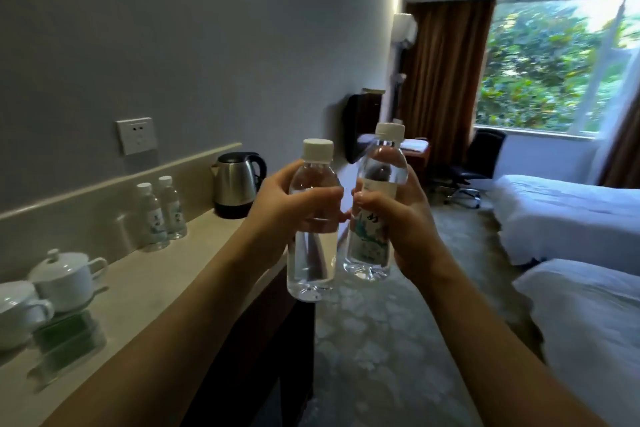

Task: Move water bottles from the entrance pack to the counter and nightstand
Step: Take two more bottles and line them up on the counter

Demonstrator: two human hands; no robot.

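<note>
Head view: hands [346, 215] grip two upright bottles [313, 218]; side by side.

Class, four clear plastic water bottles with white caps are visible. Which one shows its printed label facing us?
The clear plastic bottle in the right hand; the left hand's bottle shows only clear water, and the counter pair stands unheld.
</note>
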